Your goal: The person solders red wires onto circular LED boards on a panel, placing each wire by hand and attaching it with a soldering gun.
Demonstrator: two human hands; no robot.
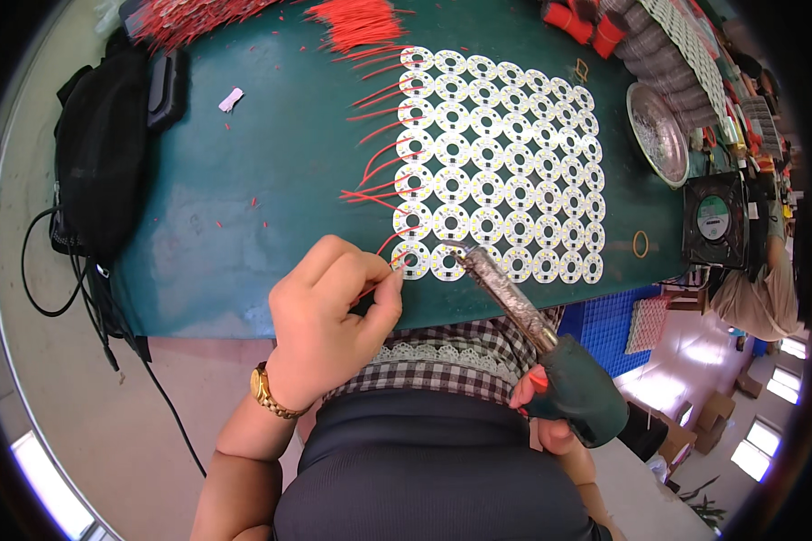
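At the left edge of the green counter [271, 171], one black bag [104, 153] and, just beside it, one dark flat case [167, 90] are seen. Farther in, one pale scrap [231, 100] is seen, and two heaps of red wires, a left heap [198, 18] and a smaller right heap [356, 22], are spread along the far edge (single strands are too many to be counted).

Near the counter's near edge, one red wire [366, 292] is pinched between thumb and forefinger of the left hand [334, 302], on whose wrist one gold watch [266, 392] is worn. Its end is held at the leftmost disc of the nearest row. Forty-nine white discs [519, 147] are laid out right of the counter's middle, seven rows of seven; several loose wires [376, 115] are laid against the leftmost column.

One soldering iron [514, 302] is gripped by its dark handle in the right hand [558, 439], fingers curled around it; its tip is held at the nearest row's second disc (contact cannot be told). Toward the right edge, one tan ring [641, 243], one metal bowl [659, 135] and one black fan [715, 221] are found.
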